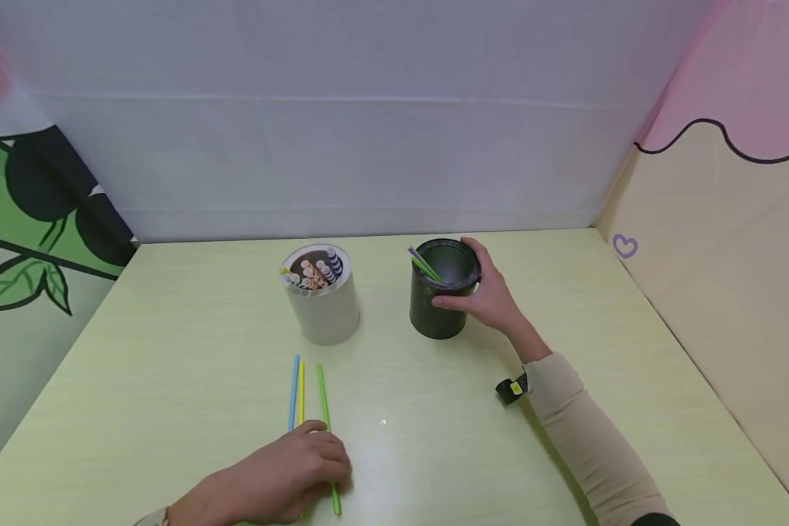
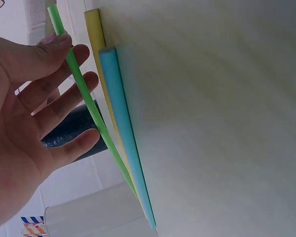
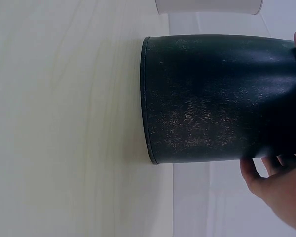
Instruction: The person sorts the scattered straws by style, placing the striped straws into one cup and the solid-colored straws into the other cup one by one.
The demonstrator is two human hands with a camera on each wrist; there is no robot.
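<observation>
Low over the front of the table, my left hand (image 1: 291, 471) pinches a green straw (image 1: 323, 391) between thumb and fingers. In the left wrist view, the thumb is near the straw's upper end and the other fingers are spread along it. Just left of it, a blue straw (image 1: 294, 391) and a yellow straw (image 1: 302, 394) lie side by side on the table. My right hand (image 1: 489, 296) grips the dark cup (image 1: 427, 310) near its rim, thumb in front. A few straws (image 1: 424, 264), green and purple, lean inside that cup. The cup stands upright.
A white cup (image 1: 329, 314) stands left of the dark one and holds several striped straws (image 1: 318, 270). Behind the table (image 1: 191, 351) rises a pale cloth wall (image 1: 368, 161). Printed panels stand at both sides. A small black device (image 1: 511, 389) is at the right wrist.
</observation>
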